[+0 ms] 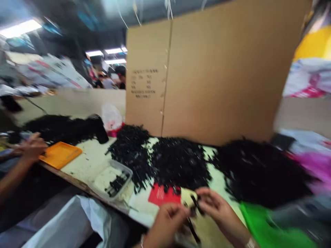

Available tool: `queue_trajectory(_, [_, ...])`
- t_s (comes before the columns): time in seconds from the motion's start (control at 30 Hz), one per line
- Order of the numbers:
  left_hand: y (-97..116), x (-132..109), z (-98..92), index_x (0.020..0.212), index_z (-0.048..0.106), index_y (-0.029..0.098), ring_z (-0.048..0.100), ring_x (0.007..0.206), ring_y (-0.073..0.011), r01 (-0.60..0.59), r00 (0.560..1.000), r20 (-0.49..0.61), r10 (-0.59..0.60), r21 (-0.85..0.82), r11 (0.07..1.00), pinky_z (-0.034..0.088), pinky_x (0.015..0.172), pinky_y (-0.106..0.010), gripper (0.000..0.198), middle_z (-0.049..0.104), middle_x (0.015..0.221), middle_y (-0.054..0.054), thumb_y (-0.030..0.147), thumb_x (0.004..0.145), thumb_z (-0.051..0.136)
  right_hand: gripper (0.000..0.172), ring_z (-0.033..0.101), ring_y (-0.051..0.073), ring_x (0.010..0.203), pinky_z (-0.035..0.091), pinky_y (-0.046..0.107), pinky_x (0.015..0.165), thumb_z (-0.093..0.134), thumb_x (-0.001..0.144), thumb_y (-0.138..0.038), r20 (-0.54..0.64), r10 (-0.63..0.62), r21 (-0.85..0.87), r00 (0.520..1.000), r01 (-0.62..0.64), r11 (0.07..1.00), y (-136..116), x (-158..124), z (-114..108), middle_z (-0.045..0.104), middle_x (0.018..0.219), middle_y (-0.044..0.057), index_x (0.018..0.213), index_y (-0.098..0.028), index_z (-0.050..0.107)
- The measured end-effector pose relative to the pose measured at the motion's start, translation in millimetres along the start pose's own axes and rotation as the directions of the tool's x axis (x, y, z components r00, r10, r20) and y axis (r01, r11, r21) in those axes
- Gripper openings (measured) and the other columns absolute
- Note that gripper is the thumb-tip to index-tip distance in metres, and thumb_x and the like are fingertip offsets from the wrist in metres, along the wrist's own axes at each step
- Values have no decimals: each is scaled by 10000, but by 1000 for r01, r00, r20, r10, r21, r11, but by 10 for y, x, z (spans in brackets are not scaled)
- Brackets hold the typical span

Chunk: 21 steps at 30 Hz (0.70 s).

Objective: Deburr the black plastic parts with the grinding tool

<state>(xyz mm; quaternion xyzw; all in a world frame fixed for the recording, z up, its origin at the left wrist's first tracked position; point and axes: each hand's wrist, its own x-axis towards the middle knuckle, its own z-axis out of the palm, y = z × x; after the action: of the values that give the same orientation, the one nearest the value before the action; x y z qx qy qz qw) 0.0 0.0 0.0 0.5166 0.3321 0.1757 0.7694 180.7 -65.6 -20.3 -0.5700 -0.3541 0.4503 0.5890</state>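
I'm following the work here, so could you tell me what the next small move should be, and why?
Probably bring the small black piece fully against the pale piece: the left hand and right hand meet around them above the red card, though blur hides the fit.

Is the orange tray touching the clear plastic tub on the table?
Apart. In the head view the orange tray lies near the table's left edge, and a bare strip of pale tabletop separates it from the clear tub.

Small black part pinched above the table edge.
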Motion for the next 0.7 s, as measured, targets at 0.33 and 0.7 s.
queue_trajectory(0.33, [108,-30,-26,858,733,129,606,688,-135,111,990,92,-109,-20,994,497,613,-227,436,731,894,-93,534,697,727,343,529,96,631,433,211,604,824,704,-311,42,-64,259,997,51,965,-58,79,139,594,701,-25,979,-185,662])
queue_trajectory(0.7, [113,37,22,819,719,112,595,596,-106,168,980,106,-168,15,986,484,591,-218,435,740,865,-100,523,681,744,352,537,99,633,436,217,612,821,708,-329,95,-42,276,995,14,961,-47,80,141,620,720,-14,983,-181,659])
